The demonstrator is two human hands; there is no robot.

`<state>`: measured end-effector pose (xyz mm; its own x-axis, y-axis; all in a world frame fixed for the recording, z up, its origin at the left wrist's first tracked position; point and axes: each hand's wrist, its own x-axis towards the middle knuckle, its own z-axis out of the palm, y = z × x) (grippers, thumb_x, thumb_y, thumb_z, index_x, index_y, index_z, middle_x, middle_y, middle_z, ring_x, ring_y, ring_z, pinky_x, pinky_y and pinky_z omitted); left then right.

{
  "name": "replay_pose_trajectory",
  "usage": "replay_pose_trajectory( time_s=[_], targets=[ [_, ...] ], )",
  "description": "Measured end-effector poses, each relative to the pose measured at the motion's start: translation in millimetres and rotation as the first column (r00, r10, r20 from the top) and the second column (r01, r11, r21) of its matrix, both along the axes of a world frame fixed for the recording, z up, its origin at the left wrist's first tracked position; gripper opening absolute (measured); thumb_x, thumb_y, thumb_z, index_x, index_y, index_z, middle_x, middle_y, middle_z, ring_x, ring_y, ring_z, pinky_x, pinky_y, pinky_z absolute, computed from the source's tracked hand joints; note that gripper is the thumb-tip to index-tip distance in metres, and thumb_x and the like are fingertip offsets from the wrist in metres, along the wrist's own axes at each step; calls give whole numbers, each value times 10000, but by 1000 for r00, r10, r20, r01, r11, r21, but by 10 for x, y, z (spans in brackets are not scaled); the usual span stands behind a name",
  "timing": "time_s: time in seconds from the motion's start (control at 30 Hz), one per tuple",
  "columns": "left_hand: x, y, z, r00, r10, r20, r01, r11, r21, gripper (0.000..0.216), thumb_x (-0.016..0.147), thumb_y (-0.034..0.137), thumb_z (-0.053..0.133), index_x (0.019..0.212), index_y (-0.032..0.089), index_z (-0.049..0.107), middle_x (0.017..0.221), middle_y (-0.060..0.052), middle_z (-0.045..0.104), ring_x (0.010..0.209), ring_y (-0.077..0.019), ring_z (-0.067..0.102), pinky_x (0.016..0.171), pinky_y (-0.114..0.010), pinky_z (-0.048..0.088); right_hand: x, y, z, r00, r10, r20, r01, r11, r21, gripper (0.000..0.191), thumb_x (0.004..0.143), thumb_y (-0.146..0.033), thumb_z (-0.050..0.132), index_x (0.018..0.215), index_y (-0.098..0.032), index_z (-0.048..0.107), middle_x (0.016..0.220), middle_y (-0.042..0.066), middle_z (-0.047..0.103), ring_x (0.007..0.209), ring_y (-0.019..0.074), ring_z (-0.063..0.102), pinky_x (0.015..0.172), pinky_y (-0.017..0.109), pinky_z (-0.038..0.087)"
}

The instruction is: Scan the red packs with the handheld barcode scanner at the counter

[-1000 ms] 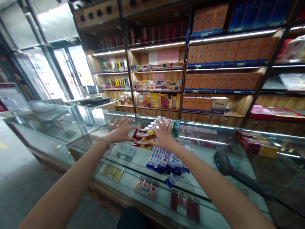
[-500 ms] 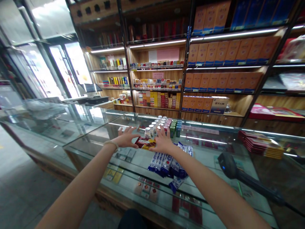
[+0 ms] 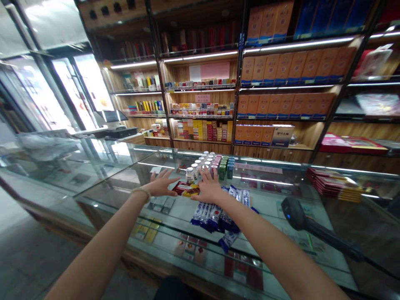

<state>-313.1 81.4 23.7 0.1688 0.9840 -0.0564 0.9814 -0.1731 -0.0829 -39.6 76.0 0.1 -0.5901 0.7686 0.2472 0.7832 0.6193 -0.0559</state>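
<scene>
A flat dark-red and yellow packet point(image 3: 183, 187), like a chocolate bar, lies on the glass counter between my two hands. My left hand point(image 3: 161, 185) is open at its left end, fingers spread, the thumb close to the red side. My right hand point(image 3: 208, 188) is open too, its spread fingers beside the yellow end; whether it touches the packet I cannot tell. Just behind stand rows of small white-capped bottles point(image 3: 190, 175) and green tubs point(image 3: 223, 170). Blue-and-white wrapped bars point(image 3: 216, 213) lie in a pile under and near my right wrist.
A barcode scanner point(image 3: 293, 213) on its stand rises at the right of the glass counter point(image 3: 118, 191). Behind it is a stack of red and gold flat packs point(image 3: 331, 183). Shelves with orange boxes point(image 3: 278, 106) line the back wall. A monitor point(image 3: 114, 116) stands far left.
The view has shifted slightly. The packet shows more of its red side between my hands, which stay spread on either side of it.
</scene>
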Motion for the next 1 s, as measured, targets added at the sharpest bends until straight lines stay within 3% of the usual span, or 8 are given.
replay_pose_trajectory(
  time_s=[0.13,0.33,0.73,1.0],
  targets=[
    [13,-67,30,1000,5,9,-5,1000,7,1042,747,662,738,1642,377,288,1761,-172,52,1616,-447,34,1202,-761,56,26,-45,20,1000,-4,-17,4,1000,7,881,881,-798,547,1452,-129,606,1751,198,128,1633,396,1,1280,653,-46],
    [51,-159,102,998,35,42,-40,992,116,1171,771,747,676,1685,307,91,1751,-216,-30,1615,-447,-2,1220,-737,35,192,-95,100,996,-8,-93,9,1000,1,853,963,-765,420,1646,-263,329,1772,117,66,1637,372,-25,1275,672,-49],
    [222,-212,50,1000,-22,6,18,929,370,945,912,672,577,1682,318,159,1766,-172,75,1618,-424,91,1245,-698,54,697,-129,140,995,-59,-78,73,978,197,727,1001,-742,359,1638,-396,311,1772,32,143,1640,356,0,1269,669,-92],
    [709,-210,172,997,-79,12,67,914,400,850,950,626,553,1672,331,215,1765,-153,120,1622,-405,97,1247,-706,90,1212,-251,262,992,-96,-87,117,956,270,703,1004,-735,374,1606,-373,398,1771,53,150,1634,370,35,1251,669,-145]
  ],
)
